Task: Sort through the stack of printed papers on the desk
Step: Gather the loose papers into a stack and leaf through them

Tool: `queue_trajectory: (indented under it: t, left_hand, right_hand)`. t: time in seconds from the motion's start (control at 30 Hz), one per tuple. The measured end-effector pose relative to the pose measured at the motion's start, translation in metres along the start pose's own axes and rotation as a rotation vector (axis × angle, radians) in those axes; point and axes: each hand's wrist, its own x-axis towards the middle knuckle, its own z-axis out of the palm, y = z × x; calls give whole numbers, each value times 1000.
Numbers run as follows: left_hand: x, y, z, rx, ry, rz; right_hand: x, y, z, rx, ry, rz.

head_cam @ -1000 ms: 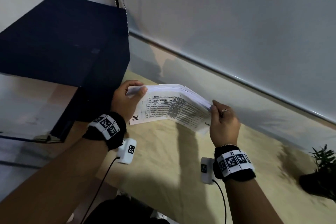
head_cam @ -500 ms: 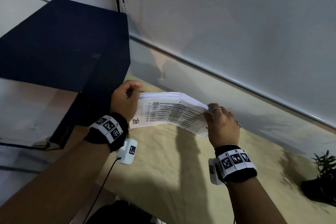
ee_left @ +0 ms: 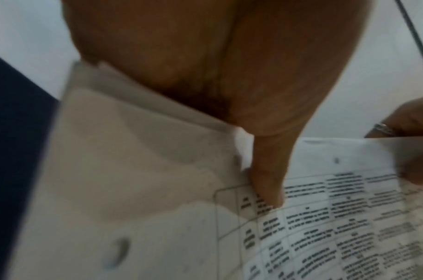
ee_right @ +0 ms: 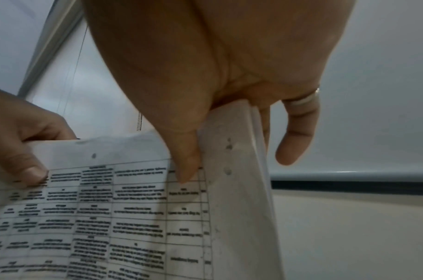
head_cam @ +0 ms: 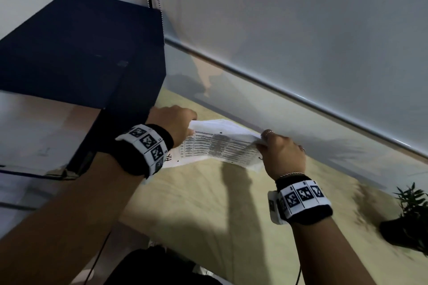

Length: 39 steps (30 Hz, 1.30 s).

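Your left hand [head_cam: 172,124] pinches the left end of the stack of printed papers [head_cam: 217,146], thumb on the printed table, while your right hand [head_cam: 283,154] pinches the right end; since a second ago you have lowered the bundle nearly to the desk [head_cam: 208,203] near its back edge, so sorting has, by the look of it, barely begun. A dark box [head_cam: 76,51] crowds the left rear corner and a potted plant [head_cam: 410,220] sits at the right edge.

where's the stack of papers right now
In the head view the stack of papers sits mid-frame, held between the left hand and right hand over the beige desk, just right of the dark box.
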Motion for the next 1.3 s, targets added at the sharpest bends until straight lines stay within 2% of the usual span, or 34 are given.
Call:
queue_trajectory:
  t: [0.1,0.2,0.27,0.37,0.43,0.5,0.57,0.63,0.67,0.73,0.77,0.83,0.9,0.93,1.0,1.07,1.1,1.23,1.3]
  left_hand:
    - [-2,3,4,40,41,68]
    - [-4,9,9,20,-10,95]
    - [2,17,9,-53,5,150]
    - [7,36,0,-48,2,246]
    - [7,45,-7,-41,72,262]
    - [7,41,-12,-161,140,220]
    - [8,26,-15,-400,187,150]
    - [8,13,-14,-694,226,95]
    - [8,11,-12,-813,228,75]
    - [5,13,-7,-1002,204,35]
    - [3,16,-6,-1068,199,18]
    - [0,21,-1,-1135,262,-3]
    - [-5,27,3,-1135,388,-10]
    - [-6,27,11,-1137,438,-23]
    - [-10,26,31,-1110,426,-55]
    - [-14,24,52,-1132,296,-102]
    - [-17,23,59,-1150,273,-112]
    - [-17,21,54,-1259,383,-116]
    - [-19,25,47,-1201,440,-101]
  right_hand:
    - [-1,2,-3,2,38,6]
    - [-7,4,-3,11,-40,-1]
    - [-8,2,-9,14,-65,-16]
    - [-8,-7,-26,2,56,-90]
    - [-7,-9,-34,95,244,-141]
    - [-2,-1,-33,302,479,-80]
    - [3,14,-29,501,567,95]
    - [9,21,-19,825,464,276]
    - [11,18,-16,1080,387,313]
    - [12,9,-15,1523,256,284]
    - [12,2,-19,1614,229,256]
    - [11,-5,-27,1608,286,197]
    - [7,-10,-32,1596,372,130]
    - [3,-12,-29,1595,370,108]
    - [-5,-16,-11,1550,302,142]
    - [-10,-20,9,1485,195,220]
    - [-11,-20,16,1467,159,241]
    - [-6,-22,17,1502,198,244]
    - [-4,-24,15,1436,231,204]
